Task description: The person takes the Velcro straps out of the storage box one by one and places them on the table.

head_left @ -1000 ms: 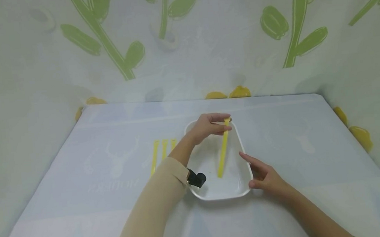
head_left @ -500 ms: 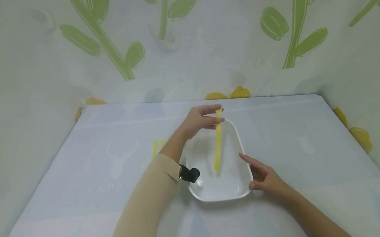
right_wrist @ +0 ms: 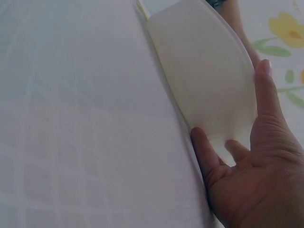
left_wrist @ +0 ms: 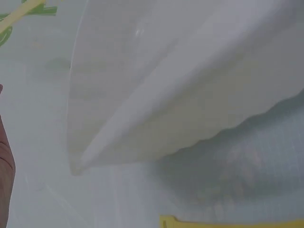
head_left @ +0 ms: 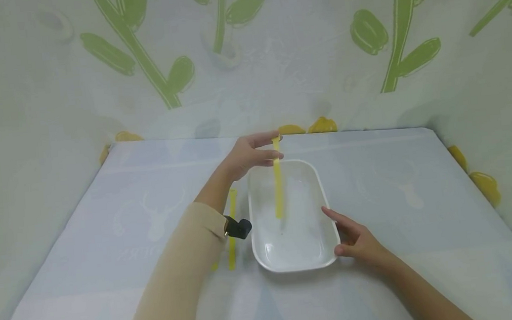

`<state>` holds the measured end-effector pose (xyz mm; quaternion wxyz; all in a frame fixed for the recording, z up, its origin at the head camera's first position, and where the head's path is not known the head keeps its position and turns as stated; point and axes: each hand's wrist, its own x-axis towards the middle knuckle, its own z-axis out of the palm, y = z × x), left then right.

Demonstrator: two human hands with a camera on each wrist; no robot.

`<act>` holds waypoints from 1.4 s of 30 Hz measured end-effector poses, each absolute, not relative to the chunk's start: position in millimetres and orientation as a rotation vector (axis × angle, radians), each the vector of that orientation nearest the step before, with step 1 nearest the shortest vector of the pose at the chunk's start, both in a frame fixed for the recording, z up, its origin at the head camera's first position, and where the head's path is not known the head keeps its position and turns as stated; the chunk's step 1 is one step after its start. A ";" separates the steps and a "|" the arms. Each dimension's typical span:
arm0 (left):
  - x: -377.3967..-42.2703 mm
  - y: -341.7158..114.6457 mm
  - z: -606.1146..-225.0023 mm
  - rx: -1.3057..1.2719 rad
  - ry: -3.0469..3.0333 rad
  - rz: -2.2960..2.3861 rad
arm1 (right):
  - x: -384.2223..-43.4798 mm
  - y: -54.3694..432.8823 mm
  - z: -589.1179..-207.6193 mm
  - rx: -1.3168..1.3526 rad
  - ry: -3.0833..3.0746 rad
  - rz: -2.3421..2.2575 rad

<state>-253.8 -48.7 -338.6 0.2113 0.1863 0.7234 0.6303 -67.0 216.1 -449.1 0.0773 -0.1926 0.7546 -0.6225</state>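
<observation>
My left hand pinches a thin yellow strip near its upper end. The strip hangs upright, overlapping the far left part of a white rectangular dish in the head view. In the left wrist view, the held strip crosses the top left corner beyond the dish's wall. My right hand rests against the dish's right side, with fingers spread along the outer wall. The right wrist view shows its fingertips on that wall and one finger reaching the rim.
More yellow strips lie on the table left of the dish; one strip shows beside my left forearm, which partly hides them. A pale patterned cloth covers the table. Behind it rises a wall with a green plant print.
My left hand has moved left and away from me, carrying the yellow strip from over the middle of the dish toward its far left edge. My right hand and the dish have stayed put.
</observation>
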 end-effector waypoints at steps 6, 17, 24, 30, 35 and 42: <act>-256.4 -67.8 -337.8 0.501 1.992 1.787 | -66.7 216.2 -448.7 -0.566 2.259 -1.865; -263.6 -103.7 -325.1 0.498 2.056 1.792 | -63.8 214.3 -448.4 -0.511 2.291 -1.841; -263.0 -131.4 -317.1 0.445 2.086 1.792 | -65.2 215.4 -447.4 -0.559 2.262 -1.886; -258.5 -159.4 -319.4 0.401 2.121 1.776 | -67.4 216.3 -449.6 -0.606 2.204 -1.916; -252.6 -184.1 -324.6 0.394 2.178 1.694 | -68.1 216.9 -450.7 -0.595 2.185 -1.919; -243.9 -210.3 -328.7 0.378 2.236 1.579 | -68.3 215.6 -450.4 -0.525 2.213 -1.896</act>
